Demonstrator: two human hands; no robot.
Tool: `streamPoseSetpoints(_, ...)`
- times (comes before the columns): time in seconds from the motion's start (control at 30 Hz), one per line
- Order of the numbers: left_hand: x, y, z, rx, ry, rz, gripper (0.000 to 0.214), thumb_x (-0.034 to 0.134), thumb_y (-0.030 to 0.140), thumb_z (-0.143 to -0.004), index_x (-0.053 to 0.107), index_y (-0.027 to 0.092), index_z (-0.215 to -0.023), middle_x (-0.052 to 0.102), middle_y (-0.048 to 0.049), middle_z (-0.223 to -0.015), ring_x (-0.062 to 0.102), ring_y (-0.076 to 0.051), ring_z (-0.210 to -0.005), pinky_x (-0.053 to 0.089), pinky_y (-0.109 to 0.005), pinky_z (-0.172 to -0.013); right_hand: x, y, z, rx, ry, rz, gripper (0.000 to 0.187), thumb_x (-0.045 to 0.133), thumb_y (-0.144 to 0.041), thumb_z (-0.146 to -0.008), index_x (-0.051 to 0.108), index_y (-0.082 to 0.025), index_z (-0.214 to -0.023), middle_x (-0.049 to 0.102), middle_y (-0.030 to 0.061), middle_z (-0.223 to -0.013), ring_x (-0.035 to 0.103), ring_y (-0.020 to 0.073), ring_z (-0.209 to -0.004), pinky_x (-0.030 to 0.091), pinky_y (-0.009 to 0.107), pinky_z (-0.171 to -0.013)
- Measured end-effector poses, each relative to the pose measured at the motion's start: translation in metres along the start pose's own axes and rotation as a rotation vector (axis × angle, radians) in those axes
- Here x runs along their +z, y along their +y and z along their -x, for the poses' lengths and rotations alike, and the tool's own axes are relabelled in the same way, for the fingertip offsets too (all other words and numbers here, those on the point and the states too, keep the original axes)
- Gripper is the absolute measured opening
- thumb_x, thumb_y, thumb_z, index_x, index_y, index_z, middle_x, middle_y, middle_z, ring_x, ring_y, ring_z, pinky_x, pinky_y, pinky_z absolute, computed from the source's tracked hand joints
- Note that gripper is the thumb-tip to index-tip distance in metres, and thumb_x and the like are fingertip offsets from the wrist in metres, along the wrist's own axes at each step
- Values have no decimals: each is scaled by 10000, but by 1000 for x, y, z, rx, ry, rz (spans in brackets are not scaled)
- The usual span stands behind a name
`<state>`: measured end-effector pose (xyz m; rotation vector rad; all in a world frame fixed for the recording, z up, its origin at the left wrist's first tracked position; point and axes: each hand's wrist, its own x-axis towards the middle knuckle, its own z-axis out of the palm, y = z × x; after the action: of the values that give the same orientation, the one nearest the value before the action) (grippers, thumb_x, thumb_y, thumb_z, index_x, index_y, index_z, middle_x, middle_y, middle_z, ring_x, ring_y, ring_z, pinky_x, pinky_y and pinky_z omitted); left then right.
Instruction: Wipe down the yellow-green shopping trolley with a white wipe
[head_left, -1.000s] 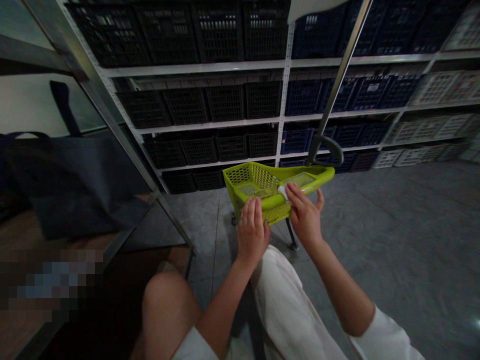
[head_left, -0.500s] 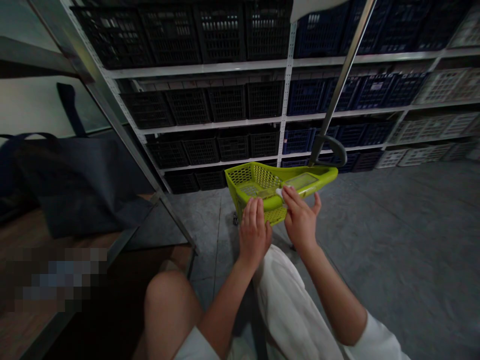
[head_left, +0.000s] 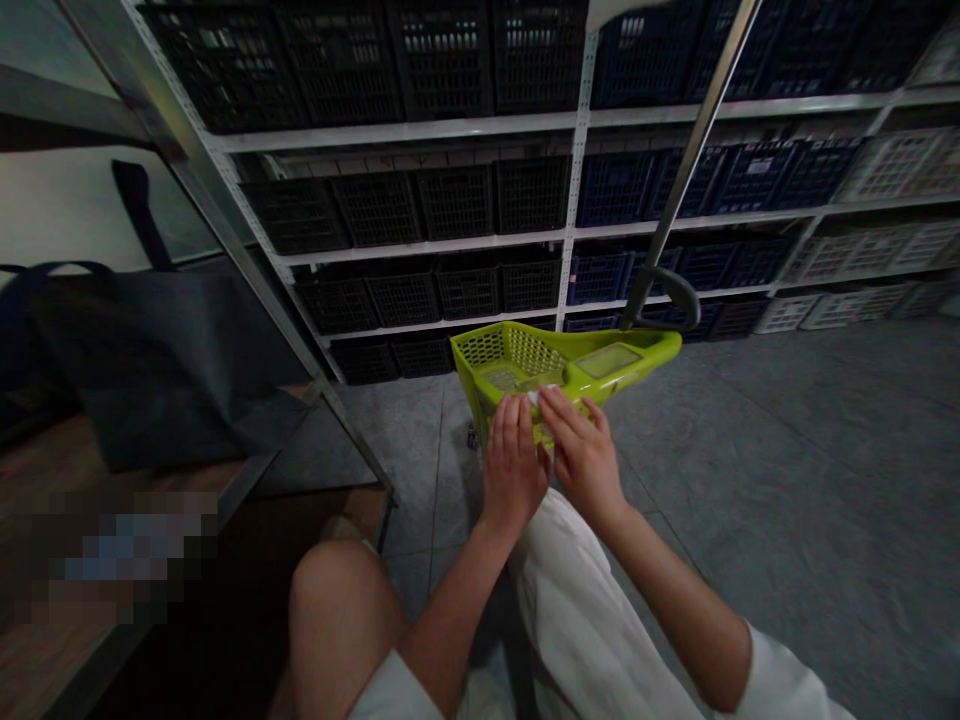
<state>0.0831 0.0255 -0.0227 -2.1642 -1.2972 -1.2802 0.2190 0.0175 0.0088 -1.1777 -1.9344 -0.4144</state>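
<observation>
A lime-green perforated basket (head_left: 645, 350) on a small wheeled frame stands on the floor in front of my knees. My left hand (head_left: 514, 462) lies flat against its near wall, fingers stretched out side by side and reaching the rim. My right hand (head_left: 583, 458) is right beside it, fingertips pressed on a small white cloth (head_left: 534, 397) at the basket's near rim. Most of the cloth is hidden under the fingers. A metal pole (head_left: 694, 130) with a black grip (head_left: 670, 288) rises from the basket's far side.
Metal shelving (head_left: 420, 135) filled with dark, blue and white crates lines the wall behind. A slanted shelf post (head_left: 247, 240) and a dark bag (head_left: 150, 350) on a wooden shelf are at left. Grey tiled floor (head_left: 787, 450) stretches right.
My right hand has slid left along the basket's rim with the cloth, from the flat right part to next to my left hand. The left hand has stayed on the near wall.
</observation>
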Motion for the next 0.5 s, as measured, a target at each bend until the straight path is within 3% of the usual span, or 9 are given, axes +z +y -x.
streamPoseSetpoints(0.1, 0, -1, 1, 6, 15, 1, 714, 477, 172, -920, 139, 94, -1543, 438, -223, -1484, 345, -324, -1452, 419, -531, -1127, -3, 2, -1, -101, -31, -16, 571, 411, -95, -891, 468, -216, -1446, 546, 68, -1458, 484, 168, -1369, 146, 416, -1223)
streamPoseSetpoints(0.2, -2, -2, 2, 14, -10, -1, 720, 479, 146, -914, 140, 104, -1548, 421, -219, -1502, 329, -314, -1461, 400, -525, -1145, -5, 16, -5, 66, 88, 54, 570, 404, -71, -875, 526, -273, -1394, 602, 39, -1401, 547, 195, -1312, 8, 514, -1233)
streamPoseSetpoints(0.27, -2, -1, 2, 18, -19, -7, 728, 486, 139, -908, 141, 91, -1547, 422, -225, -1500, 320, -311, -1466, 397, -519, -1148, -5, 15, -6, 134, 115, 67, 575, 404, -65, -862, 536, -259, -1387, 606, 49, -1396, 534, 210, -1327, 41, 529, -1234)
streamPoseSetpoints(0.4, 0, -2, 3, 10, 11, -12, 730, 494, 168, -909, 143, 68, -1542, 438, -237, -1481, 327, -324, -1461, 414, -528, -1131, -6, -1, 0, -88, -67, -22, 590, 392, -76, -886, 446, -179, -1464, 513, 84, -1484, 432, 176, -1409, 190, 422, -1229)
streamPoseSetpoints(0.5, -1, -2, 3, 16, 15, -16, 734, 498, 164, -907, 145, 74, -1544, 437, -233, -1483, 329, -324, -1460, 407, -525, -1137, -8, 8, 1, -126, -55, -30, 576, 377, -84, -911, 452, -235, -1461, 535, 67, -1466, 473, 175, -1379, 77, 473, -1243)
